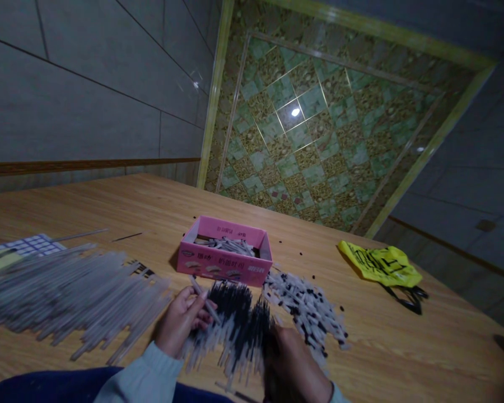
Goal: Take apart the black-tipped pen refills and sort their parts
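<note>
Your left hand [177,322] has its grip closed on a slim, pale grey, rod-like stick [212,313], pinched between thumb and fingers, its upper end pointing toward the open pink cardboard box [224,273]. The stick slants just in front of that box, beside the heap of thin, black-and-clear sticks [235,313] on the wood-grain worktop [403,352].

Expect it to be very light and fairly stiff, probably smooth plastic, so it could roll or slip if your pinch loosens. Take it near the middle, with thumb and fingertips opposed, and keep the pressure modest; a slender body like this may bow if squeezed hard or levered from one end.

Your right hand [296,355] is at the right edge of the black-and-clear heap, but shadow and blur hide its fingertips, so you cannot tell whether that grip is wide or holding something. The thin sticks there look lighter and more flexible; separate one by its exposed end, because their crowded lengths are likely to drag neighbours along.
</note>
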`<state>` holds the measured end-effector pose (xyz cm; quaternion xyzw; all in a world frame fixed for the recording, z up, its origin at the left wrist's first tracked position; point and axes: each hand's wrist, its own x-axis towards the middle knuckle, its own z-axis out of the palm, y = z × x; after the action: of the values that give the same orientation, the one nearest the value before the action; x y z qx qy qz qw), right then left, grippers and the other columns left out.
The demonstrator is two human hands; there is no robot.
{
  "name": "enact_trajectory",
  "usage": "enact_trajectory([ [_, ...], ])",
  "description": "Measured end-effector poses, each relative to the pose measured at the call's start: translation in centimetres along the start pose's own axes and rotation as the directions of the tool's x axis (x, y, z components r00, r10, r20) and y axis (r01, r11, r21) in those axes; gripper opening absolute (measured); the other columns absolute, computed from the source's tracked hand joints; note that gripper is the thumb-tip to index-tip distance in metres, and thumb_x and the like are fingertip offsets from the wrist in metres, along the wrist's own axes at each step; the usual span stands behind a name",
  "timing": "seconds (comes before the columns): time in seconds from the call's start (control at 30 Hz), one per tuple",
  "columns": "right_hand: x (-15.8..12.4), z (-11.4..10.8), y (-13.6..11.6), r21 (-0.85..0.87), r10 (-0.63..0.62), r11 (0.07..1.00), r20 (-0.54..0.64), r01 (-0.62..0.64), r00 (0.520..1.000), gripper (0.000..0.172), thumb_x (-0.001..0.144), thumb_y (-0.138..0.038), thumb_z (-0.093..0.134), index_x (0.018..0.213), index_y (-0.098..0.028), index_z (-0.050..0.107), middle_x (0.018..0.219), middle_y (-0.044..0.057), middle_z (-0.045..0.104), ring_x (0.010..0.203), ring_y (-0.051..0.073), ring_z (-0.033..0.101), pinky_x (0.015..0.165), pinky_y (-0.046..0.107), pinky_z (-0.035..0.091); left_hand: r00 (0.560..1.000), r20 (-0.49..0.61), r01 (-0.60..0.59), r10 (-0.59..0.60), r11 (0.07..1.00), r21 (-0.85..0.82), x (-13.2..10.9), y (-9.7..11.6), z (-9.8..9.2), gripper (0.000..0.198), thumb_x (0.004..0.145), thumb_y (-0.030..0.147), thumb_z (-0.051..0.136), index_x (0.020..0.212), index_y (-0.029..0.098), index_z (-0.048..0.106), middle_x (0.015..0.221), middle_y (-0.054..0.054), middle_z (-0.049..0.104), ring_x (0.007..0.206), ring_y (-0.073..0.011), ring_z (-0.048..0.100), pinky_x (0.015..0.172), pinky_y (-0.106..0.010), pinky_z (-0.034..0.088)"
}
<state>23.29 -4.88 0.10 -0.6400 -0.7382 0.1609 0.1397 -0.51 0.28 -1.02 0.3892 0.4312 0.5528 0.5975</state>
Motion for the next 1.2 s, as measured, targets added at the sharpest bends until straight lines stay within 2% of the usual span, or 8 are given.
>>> enact_trajectory([
  [0.23, 0.9, 0.0, -0.6, -0.024, -0.047, 0.999, -0.086, 0.046, 0.995, 0.032, 0.057, -0.009, 0.049, 0.085, -0.014, 0.065, 0.088, 0.009, 0.069, 0.079, 0.019, 0.058, 0.068, 0.023, 0.04, 1.0, 0.008, 0.002, -0.002, 1.0, 0.015, 0.1, -0.2, -0.1, 0.026, 0.073, 0.037, 0.062, 0.081, 0.018, 0.047, 0.062, -0.001, 0.068, 0.044, -0.0099, 0.058, 0.039, -0.018, 0.041],
  [0.4, -1.3, -0.9, -1.5, -0.124, -0.069, 0.989, 0.115, 0.083, 0.991, 0.012, 0.058, -0.017, 0.056, 0.06, -0.019, 0.068, 0.059, 0.003, 0.069, 0.052, 0.015, 0.057, 0.046, 0.022, 0.03, 1.0, 0.019, 0.003, -0.003, 1.0, 0.019, 0.0, -0.2, -0.1, 0.025, 0.074, 0.037, 0.061, 0.081, 0.018, 0.047, 0.062, -0.001, 0.068, 0.044, -0.0097, 0.058, 0.039, -0.017, 0.041],
  [0.6, -2.0, 0.3, -1.6, -0.317, -0.129, 0.928, 0.219, 0.195, 0.967, 0.016, 0.06, -0.022, 0.058, 0.065, -0.027, 0.071, 0.069, 0.003, 0.074, 0.06, 0.02, 0.065, 0.045, 0.025, 0.025, 1.0, 0.024, 0.004, -0.004, 1.0, 0.023, 0.0, -0.1, -0.1, 0.027, 0.072, 0.038, 0.062, 0.081, 0.019, 0.046, 0.063, -0.001, 0.068, 0.045, -0.0104, 0.058, 0.039, -0.018, 0.042],
  [0.77, -1.7, -0.4, -3.2, -0.173, -0.124, 0.971, 0.239, 0.168, 0.963, 0.024, 0.058, -0.011, 0.052, 0.066, -0.025, 0.071, 0.072, 0.002, 0.073, 0.066, 0.017, 0.065, 0.051, 0.021, 0.033, 1.0, 0.011, 0.012, -0.012, 1.0, 0.023, 0.0, -0.1, 0.0, 0.03, 0.069, 0.041, 0.064, 0.08, 0.019, 0.047, 0.062, -0.001, 0.068, 0.043, -0.0111, 0.058, 0.039, -0.019, 0.041],
  [0.9, -1.6, -0.4, -4.6, -0.094, -0.112, 0.985, 0.286, 0.144, 0.952, 0.023, 0.056, -0.008, 0.05, 0.061, -0.019, 0.069, 0.066, 0.004, 0.071, 0.06, 0.015, 0.061, 0.05, 0.02, 0.034, 1.0, 0.002, 0.015, -0.015, 1.0, 0.022, -0.1, -0.2, 0.0, 0.031, 0.069, 0.042, 0.064, 0.081, 0.019, 0.048, 0.062, -0.001, 0.068, 0.044, -0.0107, 0.058, 0.04, -0.019, 0.041],
  [1.0, -1.4, 0.5, -4.3, -0.077, -0.109, 0.989, 0.169, 0.124, 0.979, 0.02, 0.061, -0.01, 0.049, 0.064, -0.019, 0.067, 0.065, 0.004, 0.069, 0.059, 0.015, 0.059, 0.05, 0.021, 0.034, 1.0, 0.007, 0.014, -0.014, 1.0, 0.021, -0.2, -0.1, 0.1, 0.031, 0.069, 0.043, 0.064, 0.08, 0.018, 0.048, 0.062, -0.002, 0.068, 0.044, -0.0109, 0.058, 0.04, -0.019, 0.041],
  [1.13, 0.6, 0.8, -2.7, -0.023, -0.096, 0.995, -0.128, 0.094, 0.987, 0.022, 0.063, -0.009, 0.047, 0.073, -0.017, 0.065, 0.075, 0.006, 0.068, 0.069, 0.018, 0.059, 0.058, 0.022, 0.038, 1.0, 0.009, 0.013, -0.013, 1.0, 0.024, -0.1, -0.1, 0.1, 0.033, 0.067, 0.044, 0.065, 0.078, 0.018, 0.048, 0.061, -0.003, 0.068, 0.043, -0.0117, 0.057, 0.038, -0.02, 0.04],
  [1.2, 2.3, 0.4, -1.9, -0.006, -0.099, 0.995, -0.16, 0.099, 0.982, 0.023, 0.062, -0.007, 0.046, 0.075, -0.016, 0.063, 0.076, 0.006, 0.067, 0.069, 0.017, 0.058, 0.06, 0.022, 0.039, 1.0, 0.01, 0.011, -0.012, 1.0, 0.027, -0.1, -0.1, 0.1, 0.034, 0.066, 0.045, 0.065, 0.078, 0.018, 0.048, 0.061, -0.003, 0.068, 0.042, -0.0117, 0.057, 0.037, -0.02, 0.039],
])
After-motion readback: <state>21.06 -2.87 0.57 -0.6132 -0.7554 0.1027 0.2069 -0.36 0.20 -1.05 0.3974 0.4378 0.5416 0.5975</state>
